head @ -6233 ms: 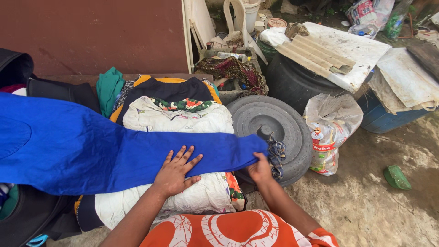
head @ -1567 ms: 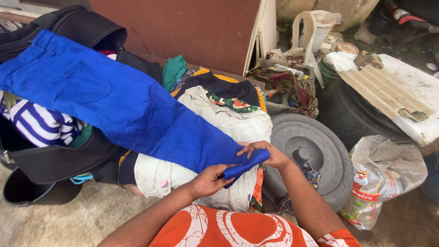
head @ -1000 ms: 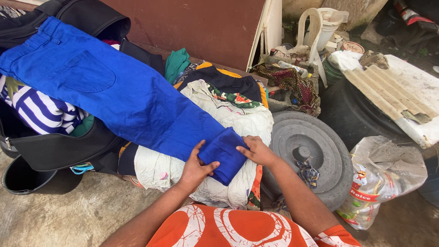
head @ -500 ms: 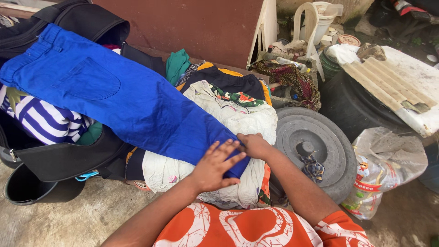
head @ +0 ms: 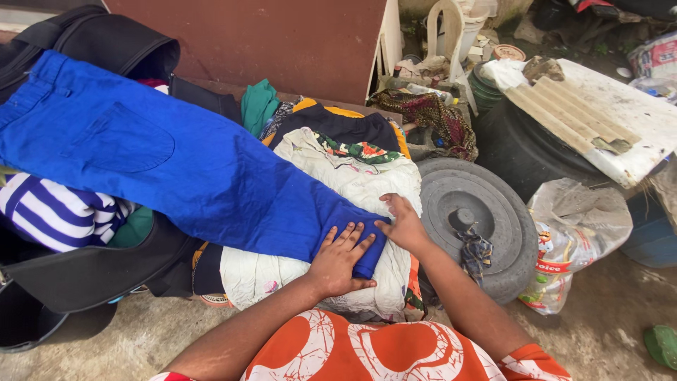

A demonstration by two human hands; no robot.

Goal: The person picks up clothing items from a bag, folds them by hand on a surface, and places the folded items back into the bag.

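- Fingers (head: 350, 238) of left hand (head: 338, 259) spread flat, pressing the folded leg end of the blue trousers (head: 176, 169) so the fold holds.
- Right hand (head: 403, 224), open, flattens the fold's edge at 3 o'clock.
- Trousers stretch toward 10 o'clock over the white bundle (head: 352, 190) and black bag (head: 92, 261).
- Grey round lid (head: 472, 212) crowds 3 o'clock; open floor (head: 599, 331) lies at 4 o'clock.

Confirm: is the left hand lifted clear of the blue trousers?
No, the left hand lies flat, fingers spread, on the folded leg end of the blue trousers.
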